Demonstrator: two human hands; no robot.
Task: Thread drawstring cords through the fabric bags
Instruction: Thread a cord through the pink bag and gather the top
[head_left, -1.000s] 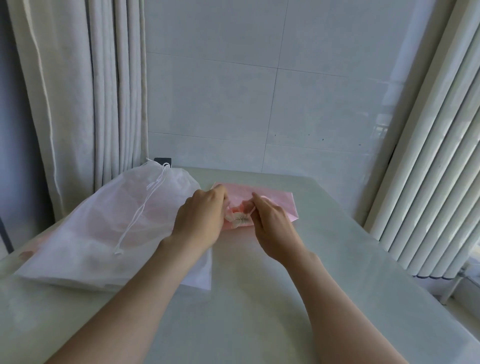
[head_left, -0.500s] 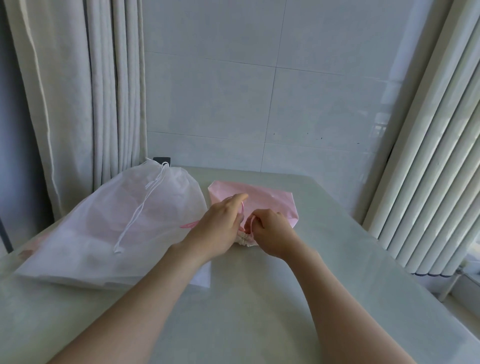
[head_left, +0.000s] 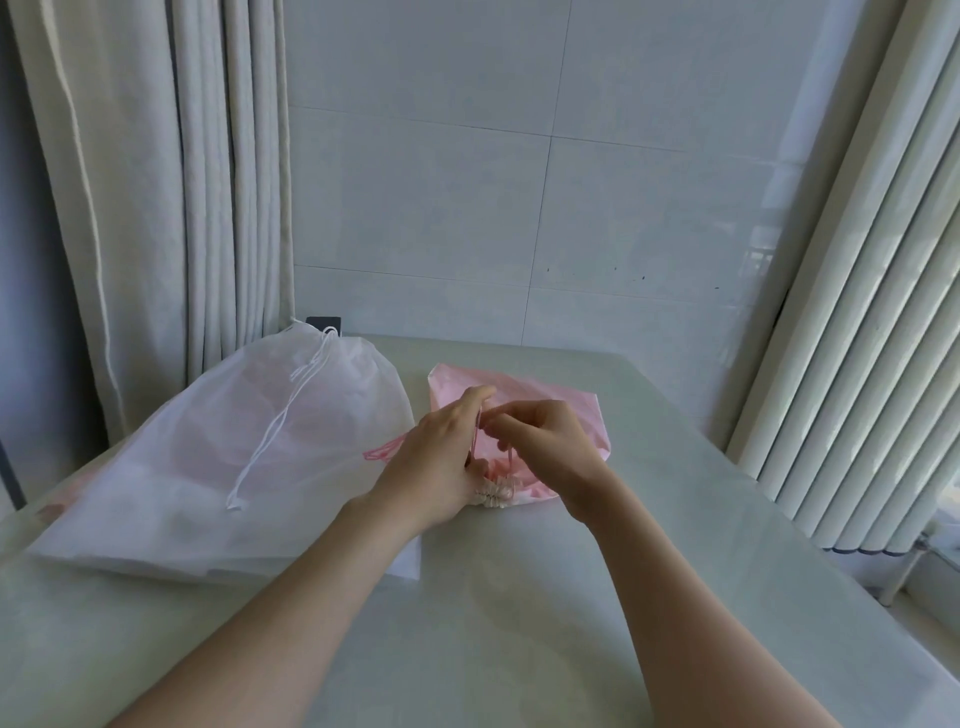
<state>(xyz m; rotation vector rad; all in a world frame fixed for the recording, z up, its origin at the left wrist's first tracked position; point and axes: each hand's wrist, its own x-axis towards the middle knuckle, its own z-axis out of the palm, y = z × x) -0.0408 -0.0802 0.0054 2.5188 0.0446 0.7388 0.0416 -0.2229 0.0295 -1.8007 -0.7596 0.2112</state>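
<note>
A small pink fabric bag (head_left: 524, 392) lies on the table, its gathered mouth (head_left: 496, 493) turned toward me. My left hand (head_left: 441, 457) holds the bunched mouth and a strand of the pink cord (head_left: 477, 431). My right hand (head_left: 545, 441) pinches the same cord just above the bag. A loop of that pink cord (head_left: 382, 452) trails out to the left. The cord's path inside the hem is hidden by my fingers.
A large white mesh bag (head_left: 208, 441) with a white drawstring (head_left: 270, 436) lies at the left on the pale table (head_left: 519, 623). Curtains hang at the left, a ribbed radiator (head_left: 857, 364) stands at the right, and a tiled wall is behind.
Both hands have drawn the bag nearer to me and lifted off its mouth. The pink cord now stands up between my fingers, and a loop shows at the left.
</note>
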